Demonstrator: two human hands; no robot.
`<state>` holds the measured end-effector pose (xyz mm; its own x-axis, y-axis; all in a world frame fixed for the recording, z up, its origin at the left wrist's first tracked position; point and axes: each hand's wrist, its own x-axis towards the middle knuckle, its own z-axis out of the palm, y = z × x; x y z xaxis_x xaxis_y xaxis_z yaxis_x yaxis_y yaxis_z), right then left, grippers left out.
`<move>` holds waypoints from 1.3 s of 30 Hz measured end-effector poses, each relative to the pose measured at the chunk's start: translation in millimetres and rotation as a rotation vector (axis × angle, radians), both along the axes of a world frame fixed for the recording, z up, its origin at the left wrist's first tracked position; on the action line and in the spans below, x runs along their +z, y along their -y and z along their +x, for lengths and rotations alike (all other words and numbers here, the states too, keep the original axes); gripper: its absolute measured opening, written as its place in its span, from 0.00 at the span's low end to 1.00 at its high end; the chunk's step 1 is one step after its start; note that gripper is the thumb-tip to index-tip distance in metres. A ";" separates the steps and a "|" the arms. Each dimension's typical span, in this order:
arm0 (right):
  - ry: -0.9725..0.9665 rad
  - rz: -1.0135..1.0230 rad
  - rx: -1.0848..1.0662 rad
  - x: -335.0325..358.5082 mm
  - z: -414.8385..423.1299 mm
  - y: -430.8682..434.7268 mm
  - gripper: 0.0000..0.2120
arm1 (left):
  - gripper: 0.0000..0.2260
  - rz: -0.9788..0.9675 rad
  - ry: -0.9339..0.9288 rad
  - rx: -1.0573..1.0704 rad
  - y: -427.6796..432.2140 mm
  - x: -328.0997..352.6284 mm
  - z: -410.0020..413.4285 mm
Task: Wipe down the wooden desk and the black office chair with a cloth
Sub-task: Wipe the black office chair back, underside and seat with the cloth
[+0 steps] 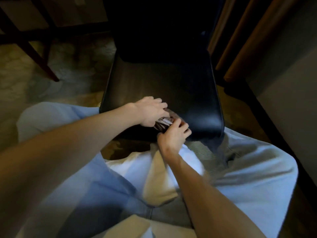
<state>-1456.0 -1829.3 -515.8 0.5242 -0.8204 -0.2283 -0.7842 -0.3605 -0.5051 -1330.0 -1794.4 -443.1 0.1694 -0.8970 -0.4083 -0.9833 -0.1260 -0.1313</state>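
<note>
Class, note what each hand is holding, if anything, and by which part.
Both hands hold one bunched dark brown cloth at the black chair seat's front edge: left hand on its top, right hand pinching its near edge.

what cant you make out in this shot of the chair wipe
- Cloth: head view, mostly covered by the left hand and right hand; its size and colour unclear.
- Black office chair: backrest lost in shadow, base hidden under the seat.
- Wooden desk: only dark legs show, top cut off by the frame edge.
</note>
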 end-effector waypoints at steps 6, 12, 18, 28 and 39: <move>0.125 0.261 0.167 3.8 39.6 -55.9 0.30 | 0.18 0.232 0.019 0.149 -59.5 22.6 36.2; 0.245 0.043 0.164 30.0 19.8 -4.6 0.20 | 0.24 -0.047 -0.064 0.199 -48.0 21.9 40.8; 0.156 -0.310 0.031 40.9 -37.3 89.8 0.28 | 0.33 -0.349 -0.162 0.030 46.7 3.7 -7.6; 0.036 0.150 -0.325 -9.5 -68.1 109.5 0.31 | 0.20 -0.211 0.021 -0.372 119.7 -25.4 -57.3; 0.138 0.365 -0.506 1.8 29.6 7.2 0.27 | 0.19 -0.042 0.051 -0.258 35.0 1.0 21.5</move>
<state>-1426.4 -1836.5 -514.0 0.1363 -0.8565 -0.4979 -0.7314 0.2520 -0.6337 -1308.5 -1829.4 -442.1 -0.0478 -0.9291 -0.3668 -0.9759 0.1217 -0.1812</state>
